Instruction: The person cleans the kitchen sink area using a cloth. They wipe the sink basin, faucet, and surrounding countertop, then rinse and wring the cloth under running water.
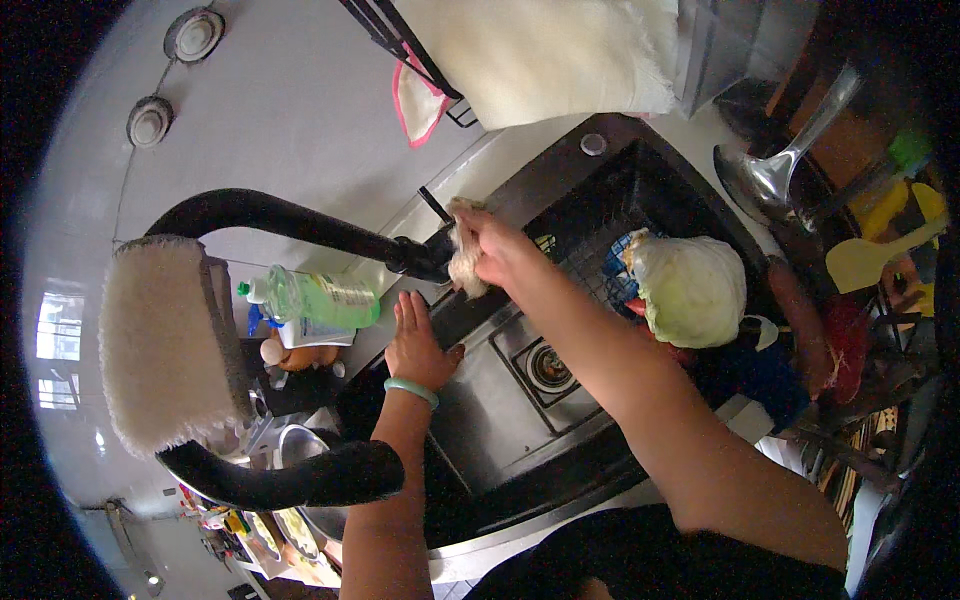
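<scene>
My right hand (498, 248) grips a beige rag (464, 262), which is pressed against the base of the black faucet (425, 257). Fingers stretched out, my left hand (420, 348) lies on the near-left rim of the dark sink (475, 455), below the faucet base; a pale green bangle (411, 391) circles that wrist. The faucet's neck arches far to the left, with a fluffy cream cloth (160, 345) draped over it. In the sink's left basin the round drain (549, 367) shows beside my right forearm. My right palm is hidden.
A halved-looking cabbage (695, 290) sits over the right basin, near a black rack (605, 255). Green dish soap (325, 299) lies left of the faucet. A metal ladle (775, 175) and yellow spatula (860, 262) hang at right. A white cloth (545, 60) is at the back.
</scene>
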Motion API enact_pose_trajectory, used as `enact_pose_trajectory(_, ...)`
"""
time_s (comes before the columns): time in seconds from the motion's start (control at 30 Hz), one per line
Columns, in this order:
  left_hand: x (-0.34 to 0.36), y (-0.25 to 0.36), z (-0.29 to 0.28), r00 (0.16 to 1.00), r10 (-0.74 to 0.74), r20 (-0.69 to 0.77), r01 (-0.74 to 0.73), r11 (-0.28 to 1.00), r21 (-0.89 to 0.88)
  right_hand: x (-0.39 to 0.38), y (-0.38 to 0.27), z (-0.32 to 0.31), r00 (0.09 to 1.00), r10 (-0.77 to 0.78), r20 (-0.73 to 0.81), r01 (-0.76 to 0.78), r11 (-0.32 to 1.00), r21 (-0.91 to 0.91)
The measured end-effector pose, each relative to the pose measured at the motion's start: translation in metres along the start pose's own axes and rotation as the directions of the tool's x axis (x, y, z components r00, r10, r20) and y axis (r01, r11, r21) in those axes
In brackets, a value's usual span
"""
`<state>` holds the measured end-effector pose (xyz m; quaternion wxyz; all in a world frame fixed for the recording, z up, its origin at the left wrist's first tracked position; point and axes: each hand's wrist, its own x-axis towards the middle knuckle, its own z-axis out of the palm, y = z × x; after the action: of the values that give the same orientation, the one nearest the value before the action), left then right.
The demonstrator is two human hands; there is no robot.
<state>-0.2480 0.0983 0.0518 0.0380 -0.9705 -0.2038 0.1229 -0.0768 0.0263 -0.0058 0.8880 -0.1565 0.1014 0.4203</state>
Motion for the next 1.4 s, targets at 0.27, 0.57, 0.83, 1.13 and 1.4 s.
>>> enact_pose_trajectory(0.27,0.001,-0.005,0.004,1.0,0.004,-0.007,-0.004,1.0,0.004,-0.032,0.043,-0.002,0.966,-0.257,-0.009,0.257,0.962,0.094)
enact_pose_trajectory(0.57,0.001,-0.001,0.005,1.0,-0.006,-0.018,0.006,1.0,0.011,-0.052,0.061,0.019,0.875,-0.477,-0.077,0.393,0.796,-0.46)
enact_pose_trajectory(0.83,0.004,0.0,0.014,0.997,0.01,-0.081,-0.01,1.0,-0.008,-0.042,0.055,0.024,0.805,-0.537,-0.252,0.319,0.75,-0.58)
enact_pose_trajectory(1.13,0.003,0.003,0.001,1.0,-0.008,0.016,0.007,0.999,0.047,-0.041,0.031,-0.044,0.896,-0.429,0.116,0.336,0.482,-0.809)
enact_pose_trajectory(1.4,0.002,0.003,-0.001,0.999,-0.015,0.047,0.013,0.999,0.03,-0.095,-0.002,0.004,0.727,-0.246,0.641,0.685,0.323,-0.653)
